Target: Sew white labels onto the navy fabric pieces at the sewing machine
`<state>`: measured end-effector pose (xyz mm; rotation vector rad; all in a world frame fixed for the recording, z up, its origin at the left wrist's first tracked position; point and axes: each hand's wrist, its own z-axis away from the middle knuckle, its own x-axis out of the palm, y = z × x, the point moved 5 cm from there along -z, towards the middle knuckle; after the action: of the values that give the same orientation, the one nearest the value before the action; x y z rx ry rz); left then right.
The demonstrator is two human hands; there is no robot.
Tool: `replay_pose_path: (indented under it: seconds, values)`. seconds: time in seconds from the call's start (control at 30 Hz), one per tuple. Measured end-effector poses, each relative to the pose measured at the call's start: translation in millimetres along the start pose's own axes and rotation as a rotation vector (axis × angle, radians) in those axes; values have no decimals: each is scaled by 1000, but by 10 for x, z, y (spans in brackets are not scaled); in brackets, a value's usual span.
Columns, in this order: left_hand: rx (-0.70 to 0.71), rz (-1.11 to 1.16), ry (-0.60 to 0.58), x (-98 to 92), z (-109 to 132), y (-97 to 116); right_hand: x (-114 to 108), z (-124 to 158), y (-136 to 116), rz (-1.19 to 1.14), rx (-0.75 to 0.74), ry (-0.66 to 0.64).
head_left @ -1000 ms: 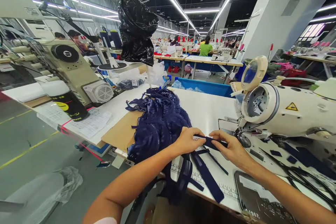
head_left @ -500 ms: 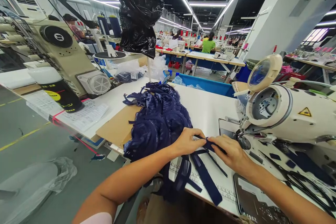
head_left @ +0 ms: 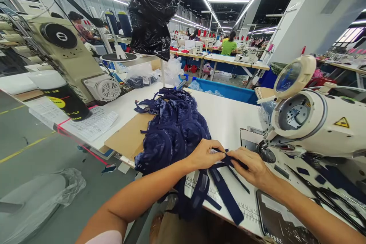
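Note:
Navy lace bras (head_left: 174, 126) lie in an overlapping pile on the white table, with straps and bands trailing over the front edge. My left hand (head_left: 207, 154) pinches a narrow navy strap (head_left: 227, 159) between thumb and fingers. Close beside it, my right hand (head_left: 249, 164) grips the same strap from the other side, fingertips nearly meeting. Below the hands a wide navy band (head_left: 227, 197) hangs across a ruler tape (head_left: 249, 212) on the table edge. The fingers partly hide the pinched piece.
At right stands a sewing machine (head_left: 311, 116), with black scissors (head_left: 328, 198) in front of it. A brown cardboard sheet (head_left: 128, 135) lies left of the pile. Another machine (head_left: 67, 51) and a black thread cone (head_left: 67, 101) are farther left. A blue bin (head_left: 225, 90) sits behind the table.
Both hands keep their pinch on the strap, with their fingertips slightly closer together. The view has shifted a little; the pile lies as before.

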<state>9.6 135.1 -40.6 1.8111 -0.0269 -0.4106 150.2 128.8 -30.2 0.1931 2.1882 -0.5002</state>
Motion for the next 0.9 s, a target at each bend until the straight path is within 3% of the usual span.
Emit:
replay_pose_path:
  seconds: [0.1,0.3,0.47,0.73,0.9]
  values:
    - [-10,40,10,-10,-3,-1,11,-3,12,-17,27,6]
    - [-112,141,40,-57,-14,6,1,-5,64,-106,248,115]
    - [-127,171,22,-66,-12,17,10,-2,78,-173,318,117]
    - [-74,165,-14,-55,-10,0,-7,-11,59,-143,219,93]
    - [-63,168,-31,-56,3,1,-5,-26,5,-69,83,52]
